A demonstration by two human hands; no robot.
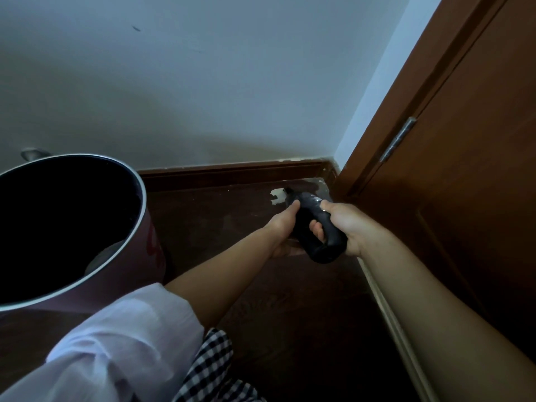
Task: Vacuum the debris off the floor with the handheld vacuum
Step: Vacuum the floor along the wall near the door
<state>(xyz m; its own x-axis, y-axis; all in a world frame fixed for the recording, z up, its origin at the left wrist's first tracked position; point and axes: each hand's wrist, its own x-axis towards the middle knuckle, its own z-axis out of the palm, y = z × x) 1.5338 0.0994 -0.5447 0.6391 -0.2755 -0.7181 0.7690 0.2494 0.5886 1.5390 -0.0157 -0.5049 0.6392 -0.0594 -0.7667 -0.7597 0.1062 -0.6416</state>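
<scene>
A black handheld vacuum (308,224) points down toward the far corner of the dark wooden floor (220,224). My right hand (348,224) grips its rear handle. My left hand (282,224) holds the vacuum's body from the left side, fingers wrapped underneath. A pale scrap of debris (276,196) lies on the floor just left of the vacuum's nozzle, close to the baseboard. The nozzle tip is dark and hard to make out.
A large round bin (136,204) with a dark inside and a pinkish wall stands at the left. A brown door (464,169) with a metal hinge (398,139) fills the right side. A dark baseboard (232,171) runs under the white wall.
</scene>
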